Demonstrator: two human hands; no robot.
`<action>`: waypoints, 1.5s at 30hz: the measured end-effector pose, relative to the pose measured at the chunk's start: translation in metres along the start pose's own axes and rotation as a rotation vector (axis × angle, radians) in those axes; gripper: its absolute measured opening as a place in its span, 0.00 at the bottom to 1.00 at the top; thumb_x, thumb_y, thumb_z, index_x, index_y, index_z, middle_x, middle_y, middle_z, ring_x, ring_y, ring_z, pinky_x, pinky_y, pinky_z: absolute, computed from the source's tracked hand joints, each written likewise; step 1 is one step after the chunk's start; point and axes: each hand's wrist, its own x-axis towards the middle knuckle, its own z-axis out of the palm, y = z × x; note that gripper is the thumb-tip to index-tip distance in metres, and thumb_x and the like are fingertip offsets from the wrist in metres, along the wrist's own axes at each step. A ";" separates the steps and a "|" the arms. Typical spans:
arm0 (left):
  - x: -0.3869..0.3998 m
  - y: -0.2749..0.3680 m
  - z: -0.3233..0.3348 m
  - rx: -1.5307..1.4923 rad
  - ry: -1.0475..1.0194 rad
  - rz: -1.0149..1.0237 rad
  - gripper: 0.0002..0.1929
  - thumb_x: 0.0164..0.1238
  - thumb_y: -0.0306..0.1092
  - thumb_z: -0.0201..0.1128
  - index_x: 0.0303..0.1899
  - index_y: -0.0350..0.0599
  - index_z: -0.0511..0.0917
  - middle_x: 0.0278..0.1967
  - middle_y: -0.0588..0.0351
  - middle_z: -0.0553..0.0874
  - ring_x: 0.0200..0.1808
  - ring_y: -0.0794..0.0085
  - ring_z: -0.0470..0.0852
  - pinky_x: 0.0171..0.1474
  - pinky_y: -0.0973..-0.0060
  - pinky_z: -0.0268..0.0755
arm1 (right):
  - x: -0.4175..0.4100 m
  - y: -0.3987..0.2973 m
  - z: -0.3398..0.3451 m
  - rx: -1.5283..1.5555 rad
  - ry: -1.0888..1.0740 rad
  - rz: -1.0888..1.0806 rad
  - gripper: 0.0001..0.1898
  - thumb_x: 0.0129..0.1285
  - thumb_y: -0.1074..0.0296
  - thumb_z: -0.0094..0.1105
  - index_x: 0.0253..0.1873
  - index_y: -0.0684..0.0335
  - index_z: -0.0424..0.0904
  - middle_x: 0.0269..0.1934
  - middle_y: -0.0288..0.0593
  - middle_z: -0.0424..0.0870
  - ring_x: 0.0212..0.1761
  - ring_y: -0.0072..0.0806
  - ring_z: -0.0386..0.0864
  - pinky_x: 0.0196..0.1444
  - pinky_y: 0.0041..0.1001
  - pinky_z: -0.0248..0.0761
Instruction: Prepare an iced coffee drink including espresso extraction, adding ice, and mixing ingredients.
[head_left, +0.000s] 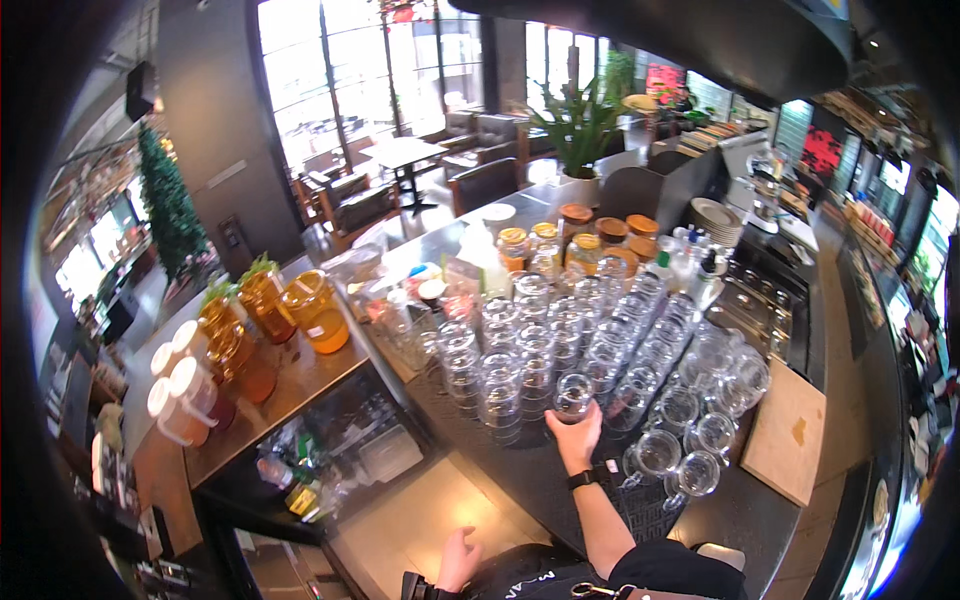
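My right hand (577, 439) reaches over the dark counter with its fingers around a clear glass (574, 395) at the front of the stacks. A dark band circles that wrist. Behind and beside the held glass stand rows of stacked clear glasses (501, 397). Glass mugs with handles (691, 474) are grouped to the right of my right hand. Low in front of my body, my left hand (459, 559) hangs loosely curled, holding nothing visible. It is apart from the counter items, and a dark watch-like band sits on its wrist.
Amber jugs (319, 319) and white-lidded pitchers (196, 382) stand on the wooden counter at left. Bottles (300, 487) lie in an open recess below. Lidded jars (585, 251) line the back. A wooden board (787, 427) and a metal sink (761, 300) are at right.
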 end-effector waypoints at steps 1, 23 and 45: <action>0.001 0.005 -0.003 0.026 -0.005 0.013 0.22 0.59 0.34 0.61 0.53 0.34 0.73 0.49 0.45 0.81 0.37 0.64 0.85 0.43 0.70 0.77 | 0.000 0.003 0.000 0.009 0.061 -0.013 0.41 0.38 0.54 0.77 0.55 0.73 0.70 0.48 0.57 0.75 0.54 0.49 0.72 0.57 0.39 0.66; -0.058 0.047 -0.081 -1.358 -0.628 -0.051 0.22 0.77 0.44 0.45 0.64 0.41 0.63 0.61 0.46 0.73 0.52 0.65 0.79 0.57 0.69 0.71 | -0.042 -0.160 -0.101 0.159 0.005 -1.282 0.44 0.47 0.66 0.74 0.68 0.60 0.55 0.62 0.54 0.65 0.63 0.54 0.67 0.63 0.48 0.64; -0.316 -0.102 -0.185 -1.534 0.878 0.150 0.56 0.46 0.26 0.73 0.73 0.55 0.40 0.62 0.41 0.69 0.50 0.60 0.81 0.52 0.68 0.74 | -0.500 -0.313 0.081 0.916 -1.779 -1.382 0.14 0.54 0.71 0.61 0.47 0.55 0.80 0.53 0.46 0.78 0.57 0.42 0.74 0.64 0.42 0.63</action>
